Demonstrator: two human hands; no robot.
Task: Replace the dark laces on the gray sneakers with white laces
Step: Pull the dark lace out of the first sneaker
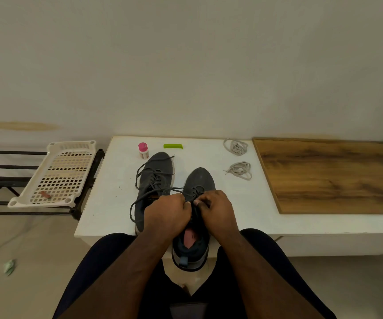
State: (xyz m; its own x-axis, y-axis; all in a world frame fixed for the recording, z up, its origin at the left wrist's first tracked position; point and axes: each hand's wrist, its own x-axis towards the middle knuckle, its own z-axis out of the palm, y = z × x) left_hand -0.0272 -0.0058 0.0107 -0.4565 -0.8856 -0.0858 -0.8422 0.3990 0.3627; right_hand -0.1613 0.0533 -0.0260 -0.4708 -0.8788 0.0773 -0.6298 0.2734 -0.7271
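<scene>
Two gray sneakers stand side by side on the white table [107, 203], toes pointing away from me. The left sneaker [156, 176] still carries its dark lace, untied and looping off to its left. The right sneaker [198, 180] hangs over the table's near edge, its pink insole showing. My left hand [165, 215] and my right hand [216, 210] meet over its tongue, and both pinch its dark lace [194, 188] near the top eyelets. Two bundles of white laces lie to the right, one farther [236, 147] and one nearer [240, 170].
A small bottle with a pink cap [143, 150] and a green strip [173, 146] lie at the table's far edge. A wooden board [324, 176] covers the table's right part. A white perforated tray [59, 173] sits on a black rack at the left.
</scene>
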